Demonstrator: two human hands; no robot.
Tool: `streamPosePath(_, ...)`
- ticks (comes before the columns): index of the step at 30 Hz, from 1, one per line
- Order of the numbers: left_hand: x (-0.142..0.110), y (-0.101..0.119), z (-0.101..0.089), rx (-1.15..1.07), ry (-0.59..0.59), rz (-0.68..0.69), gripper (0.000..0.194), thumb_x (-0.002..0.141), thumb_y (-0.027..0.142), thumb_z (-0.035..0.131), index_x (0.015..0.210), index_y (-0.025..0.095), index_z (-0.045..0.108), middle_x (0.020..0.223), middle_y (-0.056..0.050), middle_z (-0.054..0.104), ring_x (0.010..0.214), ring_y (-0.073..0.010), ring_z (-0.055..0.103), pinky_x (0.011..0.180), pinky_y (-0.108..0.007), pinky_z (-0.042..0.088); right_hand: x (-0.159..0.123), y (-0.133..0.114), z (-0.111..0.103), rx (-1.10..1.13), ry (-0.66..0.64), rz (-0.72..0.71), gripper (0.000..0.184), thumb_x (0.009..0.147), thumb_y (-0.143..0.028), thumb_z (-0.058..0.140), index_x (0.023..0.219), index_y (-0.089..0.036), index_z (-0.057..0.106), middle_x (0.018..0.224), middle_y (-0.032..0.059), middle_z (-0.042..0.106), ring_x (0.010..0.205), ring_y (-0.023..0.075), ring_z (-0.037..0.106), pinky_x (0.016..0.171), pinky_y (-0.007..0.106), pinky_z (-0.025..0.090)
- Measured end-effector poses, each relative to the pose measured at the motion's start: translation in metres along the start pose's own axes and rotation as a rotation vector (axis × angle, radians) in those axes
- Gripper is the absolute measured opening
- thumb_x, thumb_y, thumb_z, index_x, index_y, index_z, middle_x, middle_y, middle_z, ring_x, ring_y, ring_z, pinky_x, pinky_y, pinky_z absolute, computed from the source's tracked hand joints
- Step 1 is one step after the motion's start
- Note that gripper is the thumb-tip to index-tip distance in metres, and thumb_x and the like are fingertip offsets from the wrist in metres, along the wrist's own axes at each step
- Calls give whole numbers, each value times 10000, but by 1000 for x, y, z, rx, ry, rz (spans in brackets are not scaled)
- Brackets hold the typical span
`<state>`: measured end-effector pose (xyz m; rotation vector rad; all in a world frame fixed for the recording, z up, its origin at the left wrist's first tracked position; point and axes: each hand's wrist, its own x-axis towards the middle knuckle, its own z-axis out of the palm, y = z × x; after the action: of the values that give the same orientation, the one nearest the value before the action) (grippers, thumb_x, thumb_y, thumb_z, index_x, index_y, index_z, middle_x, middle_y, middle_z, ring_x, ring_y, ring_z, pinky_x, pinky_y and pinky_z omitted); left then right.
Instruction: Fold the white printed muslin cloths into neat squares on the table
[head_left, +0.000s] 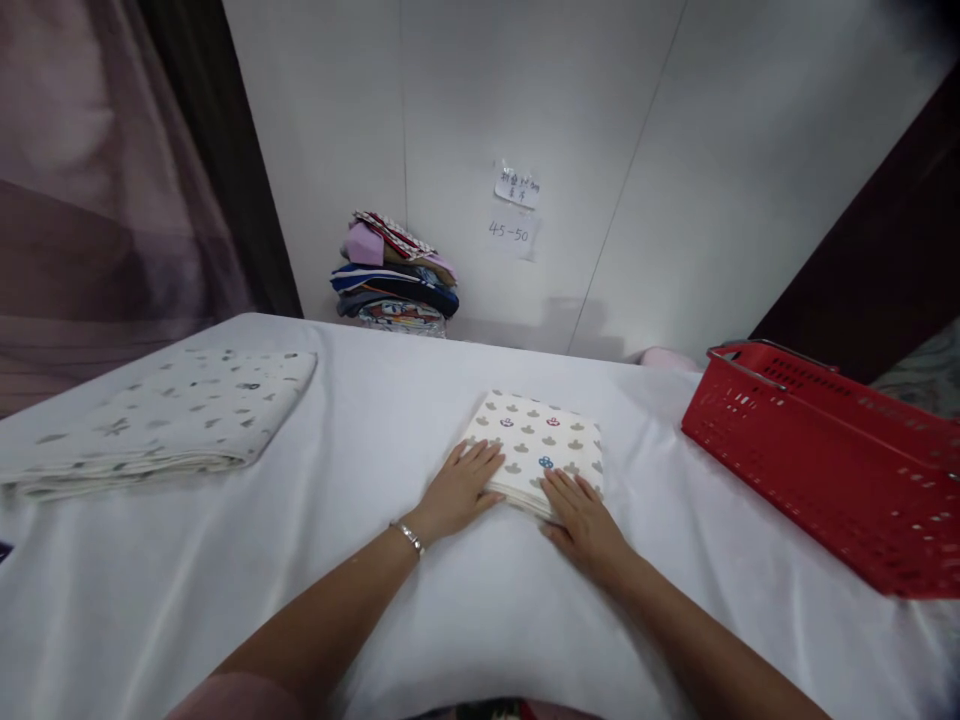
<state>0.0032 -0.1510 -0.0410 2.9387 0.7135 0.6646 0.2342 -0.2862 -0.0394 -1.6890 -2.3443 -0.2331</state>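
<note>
In the middle of the white-covered table (360, 400) lies a folded cream cloth (529, 435), printed with grey mushroom-like shapes and a few red, blue and purple ones. My left hand (461, 490) rests flat on its near left corner, fingers stretched out. On the near right corner lies my right hand (585, 520), also flat with fingers extended. Both thumbs sit by the near edge, where several folded layers show. A silver bracelet (409, 537) circles my left wrist.
Another folded white cloth (187, 410) with a grey-green print lies at the left. A red plastic basket (817, 460) with metal handles stands at the right. Behind the table's far edge is a pile of folded fabrics (397, 275); handwritten paper notes (516, 210) hang on the wall.
</note>
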Motion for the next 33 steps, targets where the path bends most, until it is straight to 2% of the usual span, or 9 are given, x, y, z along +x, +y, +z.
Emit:
streamPosePath(5,-2,-2,0,13,28,19,539,876,452,414,1364,258,294,1431,-34,319,1325,-216,240,1082,-429,173,-6,-2,-10,92,-28,18,589,865,-323,454,1402,-205,244,1418,104,324,1314,237,268,1058,486,244)
streamPosePath(9,-3,-3,1,18,29,29,548,864,417,454,1366,269,289,1426,-28,328,1321,-224,250,1079,-438,184,-2,17,-18,273,-44,120,444,886,-376,413,1312,-255,425,1389,57,389,1299,221,304,1066,464,241)
streamPosePath(12,-2,-5,1,20,17,30,541,855,380,485,1356,291,301,1427,-16,326,1318,-229,256,1076,-454,184,11,52,-19,366,114,379,429,867,-435,415,1230,-235,525,1398,48,377,1311,226,276,1065,429,261)
streamPosePath(14,-2,-5,1,24,13,26,530,855,358,493,1349,307,309,1429,-9,323,1316,-229,260,1075,-460,186,24,78,-16,448,189,611,507,832,-460,454,1271,-206,482,1404,63,365,1301,235,298,1053,406,287)
streamPosePath(18,-2,-2,3,50,19,16,515,861,316,494,1343,322,313,1425,-4,331,1321,-230,251,1073,-473,184,53,116,-9,590,160,876,672,791,-454,499,1372,-167,323,1355,111,430,1177,244,467,961,363,393)
streamPosePath(22,-3,-5,0,90,51,-5,448,865,286,487,1299,333,383,1387,-6,395,1324,-243,241,1072,-514,151,64,120,-7,603,117,866,621,761,-408,529,1313,-148,414,1263,120,524,1077,230,544,883,333,441)
streamPosePath(28,-6,-29,-14,107,80,-224,450,813,98,460,1201,321,506,1326,-38,473,1301,-284,287,1040,-589,149,33,101,-17,478,19,802,418,722,-451,548,1044,-190,605,944,76,654,865,241,609,786,377,468)
streamPosePath(30,-6,-28,-17,68,80,-252,514,769,21,414,1191,296,520,1328,-35,471,1306,-274,278,1046,-581,159,25,92,-25,326,10,705,379,754,-465,510,1003,-200,618,1018,93,630,954,255,582,834,396,449)
streamPosePath(33,-5,-12,-20,-18,47,-159,588,710,-32,369,1211,244,508,1326,-29,474,1308,-228,283,1084,-530,145,31,76,-34,152,67,519,444,827,-458,424,1149,-182,556,1307,123,462,1208,260,418,965,416,369)
